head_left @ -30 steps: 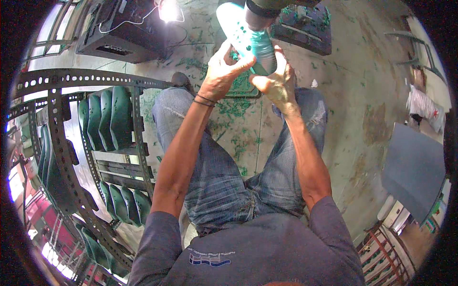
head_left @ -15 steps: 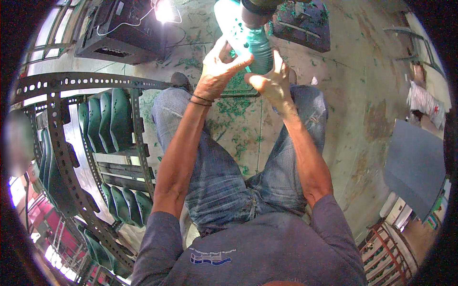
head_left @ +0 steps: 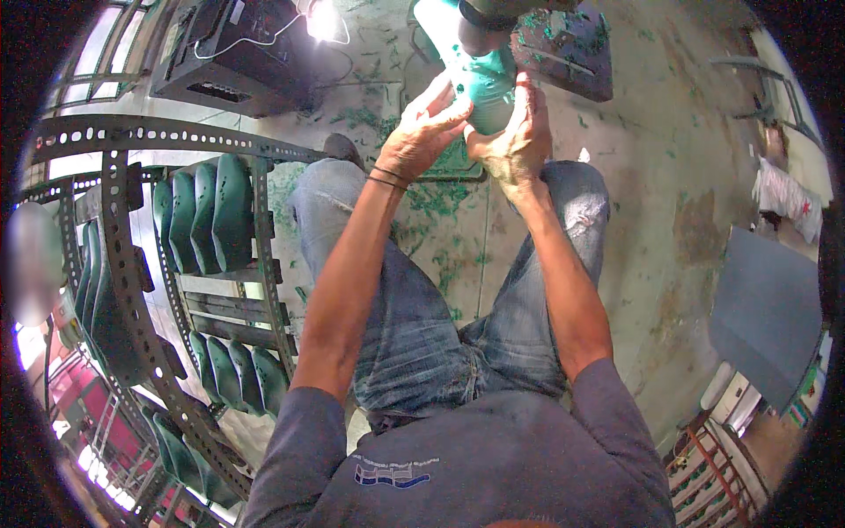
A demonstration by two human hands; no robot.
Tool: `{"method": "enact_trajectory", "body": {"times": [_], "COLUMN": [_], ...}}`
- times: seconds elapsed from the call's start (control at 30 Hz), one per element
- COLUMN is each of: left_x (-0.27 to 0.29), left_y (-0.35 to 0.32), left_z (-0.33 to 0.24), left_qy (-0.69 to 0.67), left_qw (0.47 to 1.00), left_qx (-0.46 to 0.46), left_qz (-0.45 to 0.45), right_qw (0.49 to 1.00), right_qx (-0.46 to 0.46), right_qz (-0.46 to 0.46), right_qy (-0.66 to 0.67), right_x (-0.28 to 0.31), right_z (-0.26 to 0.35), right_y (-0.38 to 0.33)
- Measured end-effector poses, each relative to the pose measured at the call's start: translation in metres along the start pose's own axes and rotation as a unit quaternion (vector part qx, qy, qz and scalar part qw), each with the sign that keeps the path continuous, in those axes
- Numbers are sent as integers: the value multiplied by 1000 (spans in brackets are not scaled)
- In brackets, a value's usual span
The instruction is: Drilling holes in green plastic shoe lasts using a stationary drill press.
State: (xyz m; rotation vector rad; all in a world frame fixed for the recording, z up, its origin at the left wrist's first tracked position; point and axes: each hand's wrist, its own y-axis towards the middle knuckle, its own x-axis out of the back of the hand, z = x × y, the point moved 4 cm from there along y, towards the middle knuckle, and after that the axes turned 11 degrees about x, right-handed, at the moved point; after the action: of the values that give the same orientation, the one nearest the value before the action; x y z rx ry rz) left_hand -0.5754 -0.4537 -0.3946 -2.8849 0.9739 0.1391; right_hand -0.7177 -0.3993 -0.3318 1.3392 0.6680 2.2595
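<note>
A left hand [head_left: 424, 134] and a right hand [head_left: 518, 148] hold a teal-green piece [head_left: 493, 107] by a dark machine part [head_left: 486, 37]

Seen from the head, looking down. Nearest is the person's dark grey shirt [head_left: 519, 462], short-sleeved, with a small print on the chest. Beyond it, faded blue jeans [head_left: 414, 356] cover two knees spread apart. Both bare forearms reach forward between them; thin black bands [head_left: 387, 179] circle the left wrist.

At the far end of the arms, near the top of the view, both hands grip the teal-green piece from opposite sides. The left hand's fingers lie along its left edge, the right hand's along its right edge, thumbs toward the body. The piece is brightly lit, with dark spots on it. The rounded machine part overlaps it; whether they touch cannot be told.

Green scraps [head_left: 440, 201] litter the concrete floor [head_left: 656, 185] below the hands. To the left, a perforated metal rack [head_left: 114, 224] carries rows of darker green, curved pieces [head_left: 232, 216]. To the right is a grey panel [head_left: 764, 317]. Farther ahead, left of the hands, a glaring lamp [head_left: 322, 23] shines beside a black box [head_left: 224, 70]; right of them, a dark block [head_left: 568, 70] is strewn with scraps.
</note>
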Motion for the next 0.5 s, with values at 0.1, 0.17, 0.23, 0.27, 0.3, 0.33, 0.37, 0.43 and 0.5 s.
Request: {"method": "enact_trajectory", "body": {"times": [0.1,0.17,0.23,0.27,0.3,0.33,0.37,0.43,0.5], "left_x": [-4,-7,-13,-17,-16,-16,-17,-18,-13], "left_y": [0,0,2,1,-2,-4,-6,-7,-8], "left_z": [-8,-13,-34,-41,-47,-52,-58,-65,-58], "left_qy": [205,193,-105,-106,-106,-105,-105,-37,45], "left_qw": [975,973,992,992,990,988,988,985,978], "left_qx": [-86,-122,26,26,30,34,34,42,27], "left_qz": [-24,-37,-61,-58,-84,-109,-108,-161,-201], "right_qw": [1000,1000,977,919,919,904,888,900,846], "right_qx": [9,5,-87,-173,-173,-173,-173,-173,-221], "right_qz": [-7,3,79,150,150,151,151,139,181], "right_qy": [-19,30,179,321,321,360,398,374,450], "right_x": [5,2,-4,-11,-11,-13,-14,-28,-38], "right_z": [0,-4,-12,-15,-14,-12,-11,-28,-27], "right_y": [1,1,0,-4,-3,-2,-1,-16,-21]}}
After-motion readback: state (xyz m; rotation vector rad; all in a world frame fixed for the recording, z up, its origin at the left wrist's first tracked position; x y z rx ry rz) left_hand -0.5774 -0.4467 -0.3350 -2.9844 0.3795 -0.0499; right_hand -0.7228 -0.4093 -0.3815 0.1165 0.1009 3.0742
